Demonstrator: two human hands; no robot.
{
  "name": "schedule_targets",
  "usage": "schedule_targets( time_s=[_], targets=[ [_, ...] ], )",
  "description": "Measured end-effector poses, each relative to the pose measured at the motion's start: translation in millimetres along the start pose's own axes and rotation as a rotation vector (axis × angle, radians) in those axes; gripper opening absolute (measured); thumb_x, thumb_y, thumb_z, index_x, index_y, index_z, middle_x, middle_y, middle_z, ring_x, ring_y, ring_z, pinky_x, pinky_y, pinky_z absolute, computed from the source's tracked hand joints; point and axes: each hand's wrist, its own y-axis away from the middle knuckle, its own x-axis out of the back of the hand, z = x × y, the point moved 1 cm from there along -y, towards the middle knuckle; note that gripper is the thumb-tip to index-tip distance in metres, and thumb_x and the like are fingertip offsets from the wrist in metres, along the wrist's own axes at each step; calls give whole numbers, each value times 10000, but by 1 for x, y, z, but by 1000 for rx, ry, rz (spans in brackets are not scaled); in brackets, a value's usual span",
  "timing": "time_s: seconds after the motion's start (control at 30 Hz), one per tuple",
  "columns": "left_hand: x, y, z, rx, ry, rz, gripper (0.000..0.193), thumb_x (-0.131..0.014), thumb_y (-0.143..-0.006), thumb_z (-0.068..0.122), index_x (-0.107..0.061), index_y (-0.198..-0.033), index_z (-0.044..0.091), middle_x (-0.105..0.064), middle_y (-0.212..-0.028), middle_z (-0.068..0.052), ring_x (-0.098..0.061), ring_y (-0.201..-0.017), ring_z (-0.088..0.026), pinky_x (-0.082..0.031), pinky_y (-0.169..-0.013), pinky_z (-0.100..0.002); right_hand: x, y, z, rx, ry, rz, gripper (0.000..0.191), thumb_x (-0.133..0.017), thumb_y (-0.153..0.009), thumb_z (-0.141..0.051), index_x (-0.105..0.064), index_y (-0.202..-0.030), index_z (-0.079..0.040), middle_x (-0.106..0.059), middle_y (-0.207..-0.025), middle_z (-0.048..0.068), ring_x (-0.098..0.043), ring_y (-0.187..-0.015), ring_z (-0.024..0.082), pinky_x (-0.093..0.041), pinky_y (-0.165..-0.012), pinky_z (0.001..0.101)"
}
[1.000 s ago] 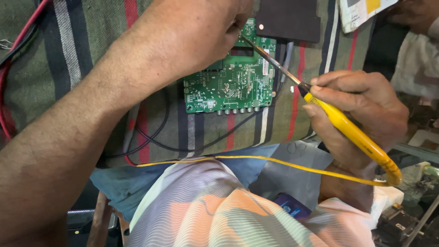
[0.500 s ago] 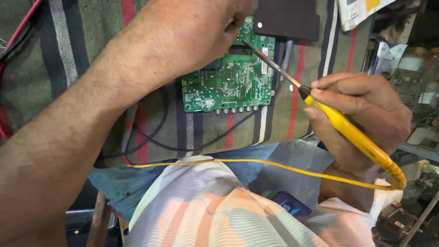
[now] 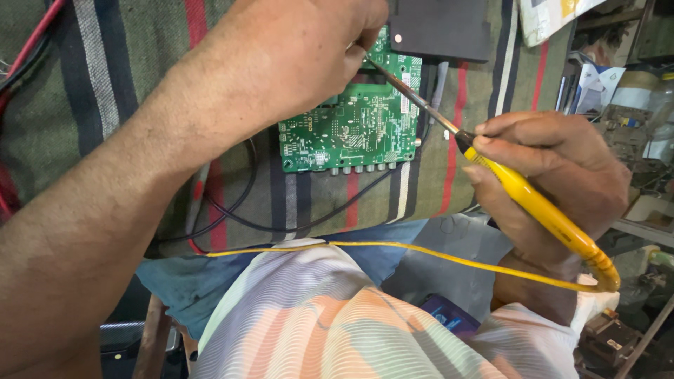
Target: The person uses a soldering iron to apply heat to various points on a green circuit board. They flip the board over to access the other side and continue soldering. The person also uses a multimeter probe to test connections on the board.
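A single camera worn on the person's head looks steeply down over their own chest and lap. It sits close to the work: the left hand (image 3: 295, 63) and forearm fill the upper left, and the right hand (image 3: 554, 182) fills the right side. A green circuit board (image 3: 347, 130) lies near the centre on a striped cloth (image 3: 91, 98). The striped shirt (image 3: 316, 323) crowds the bottom edge. Cluttered shelves (image 3: 632, 105) show at the far right.

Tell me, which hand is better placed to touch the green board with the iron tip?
Right. The right hand already grips the yellow soldering iron, aimed at the circuit board; the left hand holds no iron.
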Motion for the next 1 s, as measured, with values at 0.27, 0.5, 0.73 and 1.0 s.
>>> schedule_targets(
  time_s=[0.27, 0.5, 0.73, 1.0],
  targets=[
    [0, -1, 0, 5, -3, -5, 57, -732, -897, 79, -729, -938, 40, -692, -779, -147, -695, -697, -313, -545, -618, -439, -2, -1, -5, -42, -17, 17, 258, -833, -832, 84, -702, -1049, 37, -651, -1005, 161, -728, -959, 257, -614, -793, 303],
    [-1, 0, 1, -8, -10, 13, 70, -741, -890, 79, -739, -949, 41, -701, -794, -145, -700, -709, -313, -548, -621, -438, -2, -4, -7, -31, 7, 17, 262, -839, -808, 86, -700, -1026, 42, -652, -982, 159, -725, -954, 262, -611, -787, 313],
    [-1, 0, 1, -10, -11, 23, 45, -737, -897, 64, -742, -936, 43, -699, -786, -144, -698, -703, -309, -546, -623, -438, -1, 0, -5, -27, 24, 4, 252, -843, -836, 77, -703, -1041, 38, -658, -995, 155, -728, -967, 252, -605, -772, 299],
    [-2, -2, 1, -19, -20, 25, 52, -734, -870, 71, -741, -911, 40, -692, -769, -159, -694, -697, -328, -538, -611, -450, -1, 4, -3, -44, 27, 14, 248, -846, -851, 73, -708, -1054, 34, -664, -1010, 157, -735, -948, 250, -611, -779, 293]
  ],
)
